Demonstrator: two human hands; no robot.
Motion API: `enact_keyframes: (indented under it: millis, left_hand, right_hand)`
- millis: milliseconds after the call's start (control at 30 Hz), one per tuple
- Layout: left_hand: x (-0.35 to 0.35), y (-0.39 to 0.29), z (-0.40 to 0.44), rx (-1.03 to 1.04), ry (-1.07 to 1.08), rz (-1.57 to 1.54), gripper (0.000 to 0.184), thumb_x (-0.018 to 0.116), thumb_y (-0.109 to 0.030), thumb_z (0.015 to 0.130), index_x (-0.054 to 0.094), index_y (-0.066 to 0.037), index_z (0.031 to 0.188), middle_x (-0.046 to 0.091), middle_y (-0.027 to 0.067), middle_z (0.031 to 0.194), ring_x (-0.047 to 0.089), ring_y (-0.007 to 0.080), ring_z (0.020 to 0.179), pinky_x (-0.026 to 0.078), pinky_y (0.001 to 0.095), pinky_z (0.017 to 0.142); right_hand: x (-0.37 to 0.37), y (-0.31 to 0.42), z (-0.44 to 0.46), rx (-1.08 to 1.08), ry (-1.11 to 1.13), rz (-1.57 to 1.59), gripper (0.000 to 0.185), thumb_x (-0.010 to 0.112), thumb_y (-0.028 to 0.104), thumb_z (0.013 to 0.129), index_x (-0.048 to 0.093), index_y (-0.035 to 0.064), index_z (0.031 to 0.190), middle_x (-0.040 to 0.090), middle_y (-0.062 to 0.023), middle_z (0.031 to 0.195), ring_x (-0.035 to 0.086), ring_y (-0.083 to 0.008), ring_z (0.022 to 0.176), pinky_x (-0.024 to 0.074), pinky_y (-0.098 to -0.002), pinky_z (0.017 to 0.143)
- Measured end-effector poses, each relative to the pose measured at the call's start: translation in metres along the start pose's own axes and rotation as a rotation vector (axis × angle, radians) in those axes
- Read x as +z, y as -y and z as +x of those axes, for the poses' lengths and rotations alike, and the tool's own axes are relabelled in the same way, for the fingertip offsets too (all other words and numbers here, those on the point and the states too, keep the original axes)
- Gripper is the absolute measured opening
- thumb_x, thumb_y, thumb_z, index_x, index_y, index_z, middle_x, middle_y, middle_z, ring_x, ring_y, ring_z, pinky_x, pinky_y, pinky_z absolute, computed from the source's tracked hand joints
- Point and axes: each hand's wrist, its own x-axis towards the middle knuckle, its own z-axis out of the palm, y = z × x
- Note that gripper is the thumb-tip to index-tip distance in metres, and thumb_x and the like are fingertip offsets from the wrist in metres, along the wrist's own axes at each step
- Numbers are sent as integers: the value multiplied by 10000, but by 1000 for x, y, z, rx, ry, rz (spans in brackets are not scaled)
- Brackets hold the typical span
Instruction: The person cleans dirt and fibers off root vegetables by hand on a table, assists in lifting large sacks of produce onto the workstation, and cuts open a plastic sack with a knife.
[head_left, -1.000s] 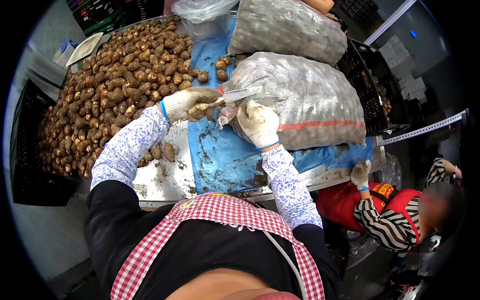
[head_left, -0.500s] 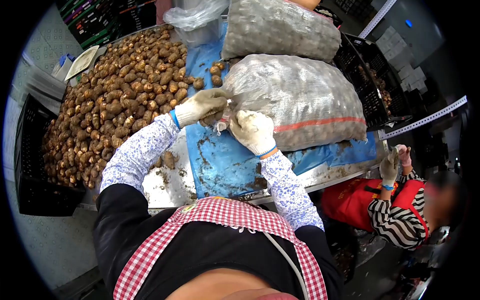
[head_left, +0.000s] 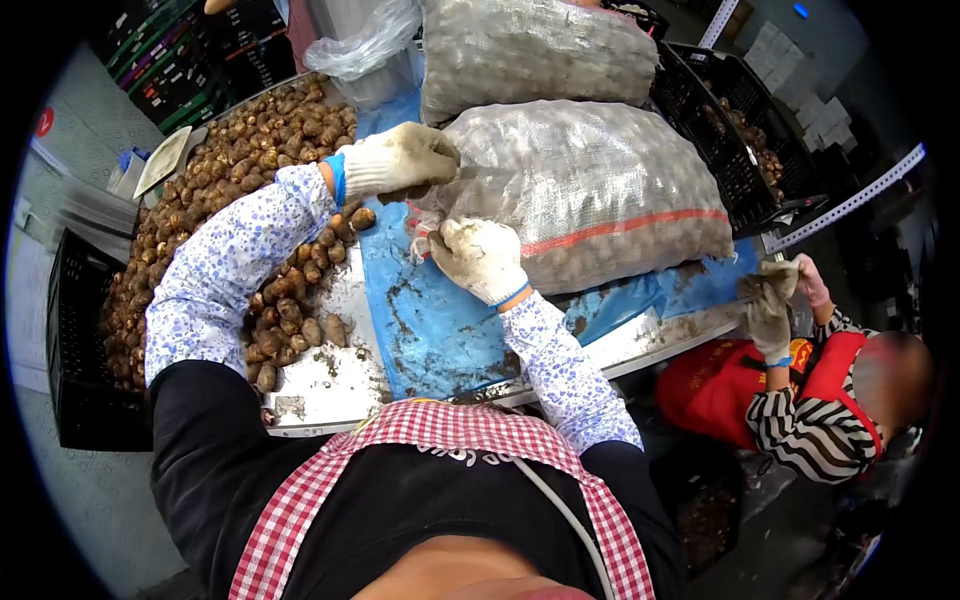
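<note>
A large translucent mesh sack (head_left: 620, 185) with a red stripe lies on its side, bulging with round contents. Both my hands wear off-white work gloves at its left end. My left hand (head_left: 400, 162) is closed on the upper edge of the sack's mouth. Lower down, my right hand (head_left: 480, 258) pinches the bottom edge of the same mouth, beside its loose red-and-white end. To the left lies a big heap of small brown taros (head_left: 240, 170), with several strays near my left forearm. The inside of the sack's mouth is hidden.
A blue plastic sheet (head_left: 430, 335) covers part of the metal table (head_left: 340, 385). Behind lies a second full sack (head_left: 540, 55); black crates (head_left: 750, 140) stand at right, another crate (head_left: 95, 345) at left. A co-worker in a red apron (head_left: 710, 390) is at the right.
My hands have moved apart: the left went up along the sack's mouth, while the right stayed low and shifted slightly left. The view has shifted a little. The co-worker's hands have moved.
</note>
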Motion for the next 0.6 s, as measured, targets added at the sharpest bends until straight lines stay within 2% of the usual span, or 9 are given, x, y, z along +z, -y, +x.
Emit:
enact_keyframes:
  millis: [67, 133, 167, 200, 300, 367, 433, 533, 600]
  left_hand:
    - [-1, -24, -18, -94, -1, 14, 307, 630, -225, 949, 678, 12, 1138, 698, 64, 857, 607, 91, 705, 511, 240, 626]
    - [2, -12, -19, 36, -205, 17, 306, 622, -217, 950, 674, 8, 1151, 700, 55, 842, 605, 82, 693, 507, 235, 618]
    - [-14, -9, -10, 14, -88, -27, 292, 616, -213, 953, 676, 3, 1140, 693, 44, 819, 601, 70, 671, 498, 225, 602]
    - [-10, -31, -17, 18, -163, 75, 276, 624, -210, 948, 677, 4, 1115, 682, 32, 784, 601, 66, 653, 494, 222, 590]
    - [4, -55, -7, -156, -36, -25, 294, 626, -211, 948, 662, -7, 1156, 653, 16, 794, 580, 44, 690, 476, 206, 603]
    - [6, -9, 13, 128, -121, 61, 298, 615, -230, 950, 658, -18, 1154, 617, -2, 740, 543, 46, 583, 455, 206, 505]
    - [4, 3, 3, -38, -99, -148, 318, 606, -229, 953, 640, -7, 1178, 623, 7, 791, 547, 57, 576, 485, 211, 507]
    - [23, -5, -3, -51, -140, -300, 327, 625, -161, 958, 611, 26, 1226, 635, -2, 870, 550, 43, 701, 463, 197, 600]
    - [38, -14, 6, -94, -133, -334, 314, 608, -159, 965, 608, 17, 1225, 632, 7, 839, 557, 47, 664, 454, 197, 564]
  right_hand:
    - [-4, -1, -3, -25, 8, 33, 261, 700, 335, 811, 619, 129, 672, 633, -72, 603, 657, -247, 565, 517, -386, 513]
    - [-9, -7, 1, 14, -4, 69, 273, 691, 342, 827, 620, 126, 677, 632, -82, 597, 655, -252, 549, 516, -382, 501]
    - [-13, -8, 3, 57, 0, 96, 277, 683, 343, 839, 620, 124, 682, 631, -87, 592, 652, -255, 538, 515, -381, 495]
    - [-15, -5, -1, 95, 24, 132, 281, 676, 345, 850, 621, 123, 687, 629, -92, 588, 649, -257, 528, 514, -380, 488]
    - [-11, -11, 2, 118, -44, 226, 268, 655, 321, 882, 618, 116, 713, 626, -104, 594, 646, -296, 550, 510, -408, 501]
    - [-18, -12, 0, 93, -4, 284, 259, 661, 306, 878, 612, 109, 717, 627, -115, 618, 651, -306, 581, 510, -419, 519]
    - [-37, -18, -6, -1, 30, 350, 255, 672, 281, 872, 599, 92, 716, 629, -133, 658, 651, -316, 608, 506, -424, 535]
    - [-41, -29, -15, 65, 74, 440, 234, 675, 272, 873, 608, 92, 739, 632, -129, 670, 653, -312, 623, 510, -417, 539]
    - [-49, -36, -17, 109, -16, 258, 209, 692, 264, 864, 617, 111, 741, 622, -107, 626, 641, -262, 553, 501, -374, 491]
